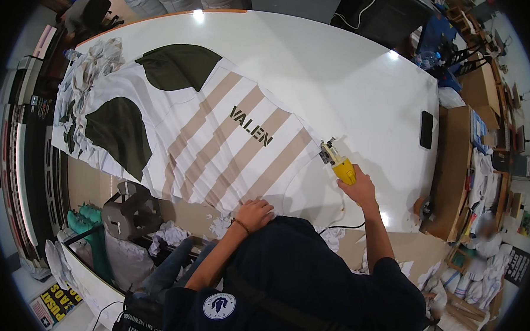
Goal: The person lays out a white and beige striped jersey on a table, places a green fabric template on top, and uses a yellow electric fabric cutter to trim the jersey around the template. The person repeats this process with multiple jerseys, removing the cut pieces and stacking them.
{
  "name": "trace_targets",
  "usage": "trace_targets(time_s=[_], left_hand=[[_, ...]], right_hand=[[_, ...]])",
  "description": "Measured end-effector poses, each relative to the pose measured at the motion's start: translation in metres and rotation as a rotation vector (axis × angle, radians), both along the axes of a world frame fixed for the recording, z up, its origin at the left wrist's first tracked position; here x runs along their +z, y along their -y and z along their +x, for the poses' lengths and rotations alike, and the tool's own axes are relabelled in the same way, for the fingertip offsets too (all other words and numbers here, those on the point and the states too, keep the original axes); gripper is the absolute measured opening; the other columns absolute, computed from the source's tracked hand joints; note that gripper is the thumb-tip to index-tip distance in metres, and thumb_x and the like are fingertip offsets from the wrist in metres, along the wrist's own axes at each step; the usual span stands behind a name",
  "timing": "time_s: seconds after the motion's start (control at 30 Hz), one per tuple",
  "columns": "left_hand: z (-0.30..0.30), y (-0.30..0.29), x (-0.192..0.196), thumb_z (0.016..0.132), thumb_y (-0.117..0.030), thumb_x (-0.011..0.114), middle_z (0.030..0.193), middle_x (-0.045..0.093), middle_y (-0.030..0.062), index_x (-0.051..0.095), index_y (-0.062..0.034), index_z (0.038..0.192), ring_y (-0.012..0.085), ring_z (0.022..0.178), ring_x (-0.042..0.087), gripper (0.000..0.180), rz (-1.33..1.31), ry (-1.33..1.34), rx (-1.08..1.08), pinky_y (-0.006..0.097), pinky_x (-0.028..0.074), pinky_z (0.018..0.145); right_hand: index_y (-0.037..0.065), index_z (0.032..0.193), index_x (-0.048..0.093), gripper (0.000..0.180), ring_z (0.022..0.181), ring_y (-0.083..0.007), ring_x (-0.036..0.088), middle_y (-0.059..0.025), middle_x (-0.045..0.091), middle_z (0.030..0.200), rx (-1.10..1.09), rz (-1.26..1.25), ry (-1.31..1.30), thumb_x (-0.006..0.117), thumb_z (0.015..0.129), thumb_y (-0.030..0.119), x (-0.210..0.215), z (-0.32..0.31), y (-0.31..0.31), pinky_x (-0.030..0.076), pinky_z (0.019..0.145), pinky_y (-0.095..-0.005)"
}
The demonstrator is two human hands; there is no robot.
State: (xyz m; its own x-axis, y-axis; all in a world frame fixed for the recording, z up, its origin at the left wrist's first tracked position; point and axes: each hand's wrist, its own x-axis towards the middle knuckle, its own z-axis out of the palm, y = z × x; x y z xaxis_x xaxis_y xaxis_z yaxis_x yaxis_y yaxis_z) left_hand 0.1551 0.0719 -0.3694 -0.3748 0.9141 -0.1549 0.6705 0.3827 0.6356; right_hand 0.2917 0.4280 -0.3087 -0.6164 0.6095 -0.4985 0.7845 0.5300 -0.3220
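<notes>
A white fabric garment piece [219, 138] with beige stripes, dark green lettering and dark green sleeve areas lies spread over the white table [331, 62]. My right hand [359, 186] is wrapped round the yellow body of an electric fabric cutter [343, 169]. The cutter's metal head meets the cloth at its right corner. Near the table's front edge, my left hand [255, 214] rests on the cloth with its fingers laid out, holding nothing. A dark cord [347, 226] runs along the table edge by my right forearm.
Crumpled fabric [95, 66] is heaped at the table's far left. A black phone [426, 130] lies near the right edge, beside cardboard boxes [454, 175]. A brown plastic stool [132, 211] stands below on the left. White scraps [169, 236] litter the floor.
</notes>
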Motion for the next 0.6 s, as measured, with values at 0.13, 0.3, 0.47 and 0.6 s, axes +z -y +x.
trace_targets(time_s=[0.13, 0.3, 0.47, 0.6], left_hand=[[0.001, 0.000, 0.001, 0.090, -0.026, 0.069, 0.103, 0.070, 0.0068, 0.073, -0.0124, 0.101, 0.0279, 0.097, 0.068, 0.018, -0.028, 0.012, -0.029, 0.042, 0.053, 0.086], [-0.006, -0.003, -0.002, 0.091, -0.025, 0.068, 0.102, 0.070, 0.0063, 0.072, -0.0115, 0.102, 0.0264, 0.099, 0.067, 0.018, -0.022, 0.009, -0.019, 0.042, 0.052, 0.088], [-0.002, -0.003, -0.004, 0.090, -0.026, 0.068, 0.103, 0.069, 0.0058, 0.071, -0.0116, 0.102, 0.0251, 0.101, 0.066, 0.019, -0.011, 0.014, 0.004, 0.041, 0.051, 0.089], [0.001, -0.005, -0.010, 0.091, -0.026, 0.068, 0.103, 0.068, 0.0056, 0.071, -0.0117, 0.102, 0.0251, 0.103, 0.065, 0.019, -0.011, 0.020, 0.002, 0.041, 0.051, 0.089]], right_hand=[[0.016, 0.126, 0.056, 0.062, 0.093, -0.0416, 0.071, -0.0183, 0.073, 0.098, 0.016, 0.009, 0.006, 0.077, 0.077, 0.048, 0.001, -0.012, -0.001, 0.057, 0.079, -0.0521], [0.015, 0.126, 0.056, 0.062, 0.095, -0.0413, 0.070, -0.0179, 0.073, 0.099, 0.031, 0.007, 0.004, 0.076, 0.077, 0.047, -0.004, -0.038, -0.010, 0.056, 0.081, -0.0521], [0.014, 0.124, 0.056, 0.061, 0.097, -0.0408, 0.069, -0.0174, 0.072, 0.100, 0.056, -0.003, -0.006, 0.076, 0.077, 0.046, -0.004, -0.064, -0.012, 0.055, 0.083, -0.0512], [0.013, 0.123, 0.056, 0.060, 0.099, -0.0404, 0.068, -0.0178, 0.072, 0.102, 0.063, -0.011, -0.008, 0.076, 0.077, 0.045, -0.002, -0.087, -0.012, 0.055, 0.083, -0.0509]])
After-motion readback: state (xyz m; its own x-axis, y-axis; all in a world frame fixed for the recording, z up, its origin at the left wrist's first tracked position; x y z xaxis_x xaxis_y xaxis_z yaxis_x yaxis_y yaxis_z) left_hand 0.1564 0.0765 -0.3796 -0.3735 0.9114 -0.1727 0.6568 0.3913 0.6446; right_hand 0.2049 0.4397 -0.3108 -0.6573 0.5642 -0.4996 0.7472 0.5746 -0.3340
